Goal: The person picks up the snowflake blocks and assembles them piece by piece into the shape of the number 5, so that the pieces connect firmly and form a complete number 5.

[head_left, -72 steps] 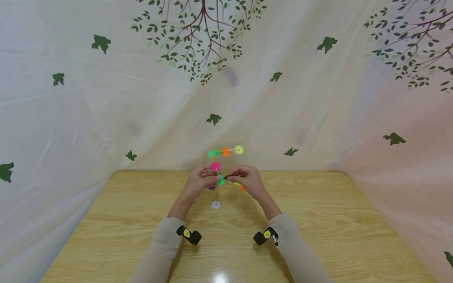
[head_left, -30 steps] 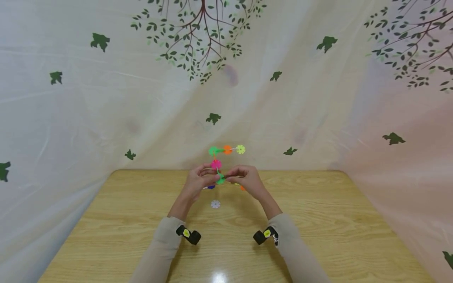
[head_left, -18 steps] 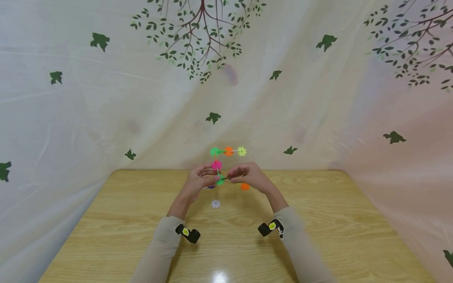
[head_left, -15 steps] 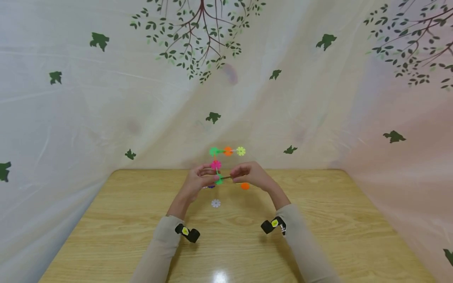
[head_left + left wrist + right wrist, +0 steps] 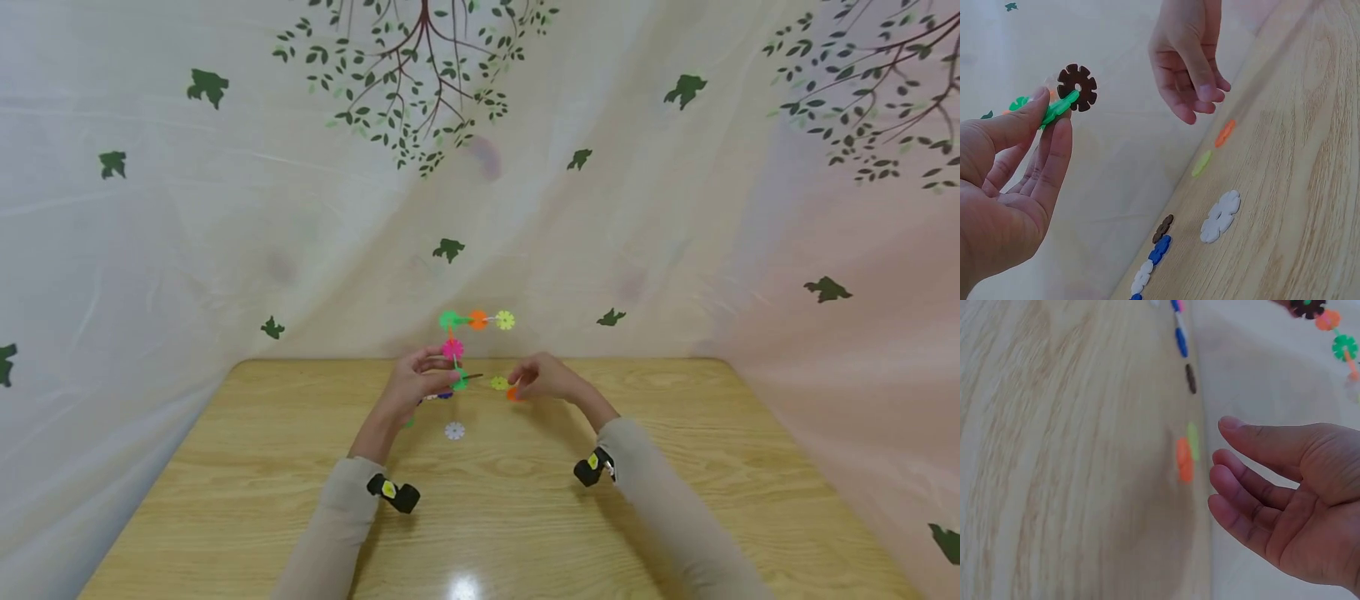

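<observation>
My left hand pinches a green snowflake disc between thumb and fingers, above the table. A brown snowflake disc is slotted onto it and stands out to the right, seen edge-on in the head view. From the green disc the joined chain runs up through a pink disc to a green one. It then goes right to an orange disc and a yellow one. My right hand holds nothing, its fingers relaxed, close to a loose orange disc.
On the wooden table lie a yellow-green disc, a white disc, and a row with brown, blue and white discs. A printed curtain hangs behind the table.
My right hand has let go of the brown disc and moved right towards the loose orange disc. The brown disc stays on the green one, while my left hand keeps its hold.
</observation>
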The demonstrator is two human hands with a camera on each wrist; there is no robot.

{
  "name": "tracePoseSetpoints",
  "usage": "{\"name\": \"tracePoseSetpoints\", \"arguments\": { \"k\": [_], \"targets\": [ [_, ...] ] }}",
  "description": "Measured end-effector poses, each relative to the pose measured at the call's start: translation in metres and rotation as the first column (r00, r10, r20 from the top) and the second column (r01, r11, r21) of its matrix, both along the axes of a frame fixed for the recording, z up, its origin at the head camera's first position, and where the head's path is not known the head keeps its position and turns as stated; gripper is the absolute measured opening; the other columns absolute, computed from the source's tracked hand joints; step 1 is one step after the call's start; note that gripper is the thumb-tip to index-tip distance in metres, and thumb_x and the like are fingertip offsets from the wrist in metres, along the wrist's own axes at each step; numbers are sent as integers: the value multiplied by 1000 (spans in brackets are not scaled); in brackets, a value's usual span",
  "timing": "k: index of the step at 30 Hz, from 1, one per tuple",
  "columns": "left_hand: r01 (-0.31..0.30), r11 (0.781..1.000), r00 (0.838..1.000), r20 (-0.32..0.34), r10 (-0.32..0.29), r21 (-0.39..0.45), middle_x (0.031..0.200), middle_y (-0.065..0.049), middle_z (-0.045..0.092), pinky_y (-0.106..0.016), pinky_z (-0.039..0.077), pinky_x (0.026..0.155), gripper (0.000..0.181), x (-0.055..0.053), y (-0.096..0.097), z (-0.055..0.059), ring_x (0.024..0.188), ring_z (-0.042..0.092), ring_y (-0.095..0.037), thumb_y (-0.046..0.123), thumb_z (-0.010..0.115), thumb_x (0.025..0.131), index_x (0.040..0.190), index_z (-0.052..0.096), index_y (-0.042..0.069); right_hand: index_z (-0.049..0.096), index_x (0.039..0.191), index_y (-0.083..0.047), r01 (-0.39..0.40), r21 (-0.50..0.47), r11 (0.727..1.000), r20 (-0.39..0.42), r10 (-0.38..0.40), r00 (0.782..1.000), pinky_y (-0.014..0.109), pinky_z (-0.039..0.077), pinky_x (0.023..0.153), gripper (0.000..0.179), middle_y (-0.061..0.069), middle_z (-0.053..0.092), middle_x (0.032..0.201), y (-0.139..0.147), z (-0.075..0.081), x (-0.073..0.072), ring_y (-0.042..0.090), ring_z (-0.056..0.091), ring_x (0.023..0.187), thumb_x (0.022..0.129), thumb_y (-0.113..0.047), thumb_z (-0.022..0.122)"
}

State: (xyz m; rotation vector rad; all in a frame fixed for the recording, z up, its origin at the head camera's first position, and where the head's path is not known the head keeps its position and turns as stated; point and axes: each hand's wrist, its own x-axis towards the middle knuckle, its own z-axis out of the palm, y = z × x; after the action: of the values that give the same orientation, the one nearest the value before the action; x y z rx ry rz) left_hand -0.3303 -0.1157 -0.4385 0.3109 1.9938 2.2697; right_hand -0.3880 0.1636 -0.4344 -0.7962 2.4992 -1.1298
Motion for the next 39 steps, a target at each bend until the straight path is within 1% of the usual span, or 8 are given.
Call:
{"name": "tracePoseSetpoints", "arguments": {
  "k": [8,12,15,20,26,32,36,39],
  "targets": [
    [-2,1000,1000,7,2,-26,110,-1,68,-54,55,99,51,3,-2,0,90,72,-11,-1,73,91,138,54,-2,70,111,7,58,46,997,17,-59,998,22,48,65,30,14,71,88,4,-20,-12,10,59,73,84,-3,80],
    [-8,1000,1000,18,9,-22,108,0,68,-57,53,102,50,4,-2,0,91,72,-11,-1,73,91,137,55,0,71,108,6,11,6,1000,-7,-11,1000,22,47,60,29,8,70,80,5,-20,-11,9,58,68,82,-5,82],
    [-7,1000,1000,13,8,-23,107,1,68,-53,56,100,49,4,-2,0,91,71,-11,-1,73,91,137,55,-1,73,104,5,-10,-4,1000,-25,10,1000,22,47,61,27,5,68,77,6,-20,-12,10,57,68,81,-6,83],
    [-2,1000,1000,-4,2,-25,107,1,66,-42,60,93,49,3,-2,1,90,71,-10,-1,72,92,137,54,-2,71,103,9,62,26,998,18,-63,998,22,46,67,26,9,66,83,1,-21,-11,13,55,75,80,2,82],
    [-2,1000,1000,-8,2,-20,106,2,66,-35,62,87,50,3,-3,2,89,71,-10,-1,73,91,137,54,-3,67,99,9,83,31,996,28,-84,996,24,46,68,28,14,65,87,1,-23,-10,15,54,77,76,7,83],
    [-1,1000,1000,-6,1,-21,107,1,66,-35,62,88,51,3,-4,2,89,71,-9,0,72,92,139,53,-3,65,99,10,104,-75,992,70,-98,993,23,46,64,25,11,64,84,2,-29,-6,13,54,72,78,10,79],
    [-3,1000,1000,1,3,-25,108,1,66,-35,61,89,52,4,-4,3,91,70,-10,1,72,92,140,53,-2,65,105,13,113,-165,980,123,-93,988,22,50,63,24,9,66,85,1,-30,-1,11,57,71,82,10,74],
    [-7,1000,1000,3,7,-28,109,1,65,-33,62,87,53,4,-4,4,92,70,-10,1,72,92,141,52,-1,68,111,12,123,-193,973,119,-102,988,23,54,65,27,9,68,87,-1,-26,5,11,61,73,85,6,72]
  ]
}}
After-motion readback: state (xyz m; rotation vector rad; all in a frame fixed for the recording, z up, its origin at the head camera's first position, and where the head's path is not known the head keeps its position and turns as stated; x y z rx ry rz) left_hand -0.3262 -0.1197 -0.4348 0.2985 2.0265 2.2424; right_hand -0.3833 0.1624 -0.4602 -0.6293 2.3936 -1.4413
